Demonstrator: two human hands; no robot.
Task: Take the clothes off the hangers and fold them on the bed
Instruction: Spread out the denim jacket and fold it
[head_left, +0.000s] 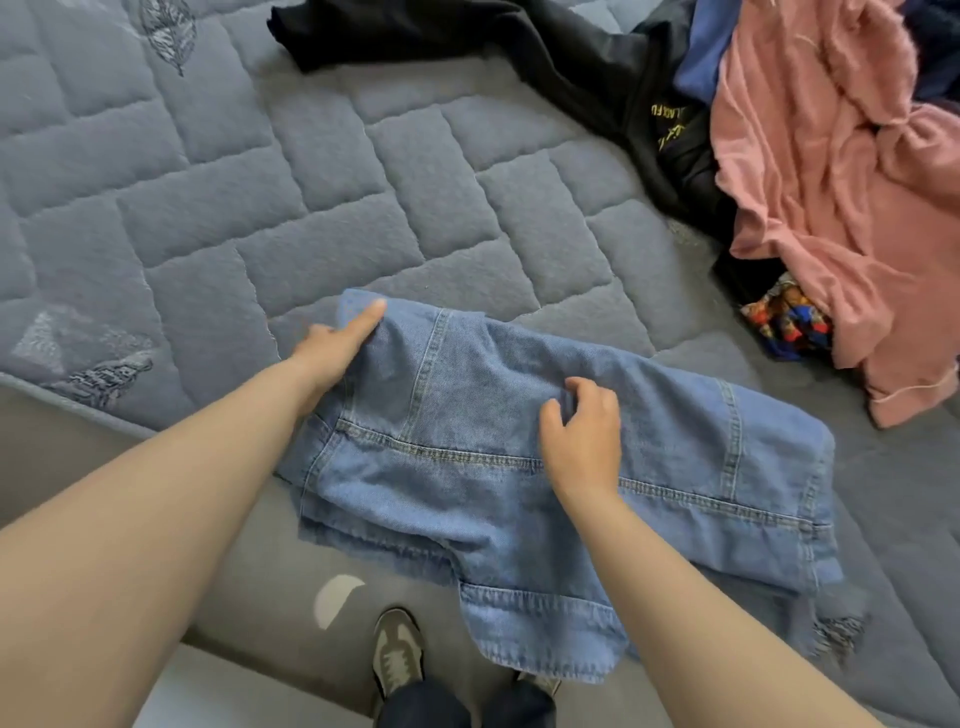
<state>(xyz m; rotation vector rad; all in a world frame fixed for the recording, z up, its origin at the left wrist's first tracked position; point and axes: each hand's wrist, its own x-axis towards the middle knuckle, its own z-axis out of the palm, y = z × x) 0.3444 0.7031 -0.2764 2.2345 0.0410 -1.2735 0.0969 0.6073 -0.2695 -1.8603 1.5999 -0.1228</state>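
A light blue denim jacket (675, 467) lies partly folded across the near edge of the bed, one flap hanging over the side. My left hand (332, 348) holds the jacket's far left corner, the index finger stretched along the edge and the other fingers tucked under the cloth. At the jacket's middle, my right hand (587, 431) pinches a ridge of denim between curled fingers and thumb. No hanger is in view.
The bed has a quilted grey-blue cover (260, 182). A pile of clothes sits at the right: a pink garment (831, 208), a black garment with yellow print (597, 78), a patterned piece (789, 317). My shoes (397, 654) stand on the floor below the bed edge.
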